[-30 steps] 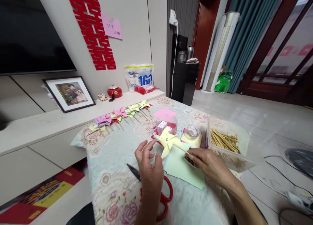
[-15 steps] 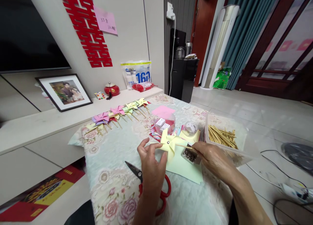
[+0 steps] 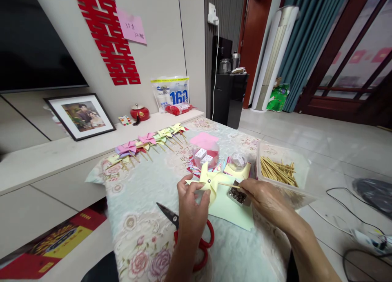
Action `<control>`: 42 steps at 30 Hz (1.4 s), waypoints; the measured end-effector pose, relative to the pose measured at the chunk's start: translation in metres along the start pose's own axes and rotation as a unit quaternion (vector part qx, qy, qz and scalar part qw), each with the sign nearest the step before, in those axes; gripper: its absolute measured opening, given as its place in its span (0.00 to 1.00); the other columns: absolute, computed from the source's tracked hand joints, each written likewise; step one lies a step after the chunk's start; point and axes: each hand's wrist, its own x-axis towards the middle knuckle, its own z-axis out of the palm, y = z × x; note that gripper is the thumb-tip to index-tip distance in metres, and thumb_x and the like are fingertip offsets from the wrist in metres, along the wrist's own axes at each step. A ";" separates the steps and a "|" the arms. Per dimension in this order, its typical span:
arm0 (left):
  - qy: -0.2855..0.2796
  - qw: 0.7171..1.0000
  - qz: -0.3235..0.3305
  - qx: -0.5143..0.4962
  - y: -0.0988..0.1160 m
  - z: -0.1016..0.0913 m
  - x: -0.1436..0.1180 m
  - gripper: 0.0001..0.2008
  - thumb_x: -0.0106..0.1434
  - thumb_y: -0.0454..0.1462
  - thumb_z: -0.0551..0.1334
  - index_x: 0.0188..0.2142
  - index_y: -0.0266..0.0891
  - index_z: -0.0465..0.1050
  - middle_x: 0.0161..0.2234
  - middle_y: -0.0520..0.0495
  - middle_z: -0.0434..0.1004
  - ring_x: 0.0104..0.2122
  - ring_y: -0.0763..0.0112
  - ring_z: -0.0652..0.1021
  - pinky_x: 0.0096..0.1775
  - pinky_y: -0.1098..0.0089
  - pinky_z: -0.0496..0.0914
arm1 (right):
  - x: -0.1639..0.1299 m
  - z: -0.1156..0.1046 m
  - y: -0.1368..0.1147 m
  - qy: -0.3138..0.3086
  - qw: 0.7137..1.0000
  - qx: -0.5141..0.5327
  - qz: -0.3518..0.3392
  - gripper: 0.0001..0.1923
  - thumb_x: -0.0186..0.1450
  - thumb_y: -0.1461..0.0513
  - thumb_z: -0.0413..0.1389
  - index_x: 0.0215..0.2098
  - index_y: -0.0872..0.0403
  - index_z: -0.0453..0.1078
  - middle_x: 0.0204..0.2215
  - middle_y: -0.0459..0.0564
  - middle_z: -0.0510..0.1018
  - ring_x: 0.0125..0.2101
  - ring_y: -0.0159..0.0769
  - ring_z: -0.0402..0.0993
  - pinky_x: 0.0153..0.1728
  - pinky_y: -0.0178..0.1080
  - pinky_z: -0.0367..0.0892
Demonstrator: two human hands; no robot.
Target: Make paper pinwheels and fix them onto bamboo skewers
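A pale yellow paper pinwheel (image 3: 211, 176) with a metal pin at its centre is held over the table. My left hand (image 3: 193, 206) has its fingers and thumb at the pinwheel's left blades. My right hand (image 3: 260, 194) grips the thin wooden stick (image 3: 228, 185) that runs from the pinwheel to the right. Beneath the right fingers sits a small box of metal pins (image 3: 237, 196), partly covered. Red-handled scissors (image 3: 208, 235) lie under my left wrist with the blades pointing up and left. Light green paper sheets (image 3: 232, 214) lie beneath the pinwheel and the box.
Several finished pinwheels (image 3: 147, 139) lie in a row along the table's far left edge. A clear plastic tub of sticks (image 3: 275, 169) stands at the right. Round clear containers (image 3: 211, 153) and pink paper (image 3: 203, 139) are behind the pinwheel.
The pinwheel has turned and shifted slightly left and down. My left fingers have moved slightly around its blades. The right hand keeps its hold on the stick.
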 end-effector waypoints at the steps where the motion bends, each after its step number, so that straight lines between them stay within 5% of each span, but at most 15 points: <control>1: -0.001 1.000 -0.010 -0.014 -0.001 0.000 0.000 0.04 0.58 0.37 0.63 0.33 0.40 0.75 0.55 0.39 0.63 0.47 0.56 0.75 0.40 0.59 0.76 | 0.000 0.000 0.000 0.000 1.000 0.004 0.000 0.13 0.68 0.68 0.47 0.27 0.53 0.64 0.26 0.45 0.74 0.26 0.32 0.67 0.27 0.35 0.50; 9: -0.004 0.996 -0.057 -0.075 -0.002 0.002 0.002 0.06 0.55 0.38 0.65 0.32 0.39 0.76 0.54 0.39 0.64 0.43 0.60 0.76 0.36 0.64 0.75 | 0.000 -0.002 -0.007 -0.011 1.000 0.024 0.005 0.14 0.69 0.66 0.46 0.26 0.53 0.66 0.26 0.45 0.75 0.26 0.33 0.69 0.27 0.35 0.53; 13: 0.081 0.993 -0.026 -0.076 0.005 0.003 -0.001 0.11 0.56 0.36 0.64 0.40 0.40 0.77 0.52 0.39 0.64 0.52 0.55 0.72 0.40 0.65 0.75 | 0.000 0.000 -0.008 0.001 0.999 0.054 0.008 0.15 0.70 0.63 0.45 0.28 0.52 0.67 0.25 0.46 0.76 0.25 0.35 0.71 0.27 0.35 0.57; 18: 0.180 0.979 -0.008 -0.091 0.005 0.006 -0.002 0.16 0.59 0.34 0.61 0.48 0.40 0.73 0.54 0.37 0.66 0.44 0.60 0.76 0.38 0.63 0.74 | 0.004 0.013 0.004 0.052 0.991 0.119 -0.037 0.14 0.71 0.56 0.47 0.35 0.49 0.72 0.32 0.50 0.79 0.32 0.41 0.76 0.32 0.37 0.68; 25: 0.154 0.979 -0.062 -0.122 -0.003 0.015 -0.001 0.16 0.55 0.27 0.56 0.40 0.39 0.76 0.51 0.37 0.70 0.44 0.60 0.78 0.38 0.65 0.73 | 0.024 0.014 -0.027 0.093 0.971 0.204 -0.084 0.14 0.70 0.53 0.49 0.37 0.50 0.73 0.24 0.46 0.75 0.24 0.36 0.74 0.29 0.36 0.69; 34: 0.137 0.969 -0.103 -0.176 -0.004 0.019 -0.001 0.17 0.52 0.24 0.54 0.36 0.39 0.76 0.47 0.38 0.73 0.46 0.59 0.76 0.42 0.64 0.72 | 0.108 0.000 -0.102 0.110 0.960 0.243 -0.081 0.11 0.64 0.56 0.53 0.30 0.52 0.72 0.25 0.45 0.75 0.27 0.35 0.70 0.29 0.35 0.64; 42: 0.092 0.946 -0.154 -0.269 0.002 0.024 0.000 0.13 0.52 0.26 0.56 0.35 0.38 0.75 0.42 0.40 0.74 0.35 0.64 0.76 0.40 0.67 0.70 | 0.206 0.028 -0.167 0.045 0.954 0.295 -0.044 0.04 0.59 0.65 0.55 0.26 0.54 0.69 0.19 0.42 0.72 0.21 0.31 0.72 0.22 0.31 0.63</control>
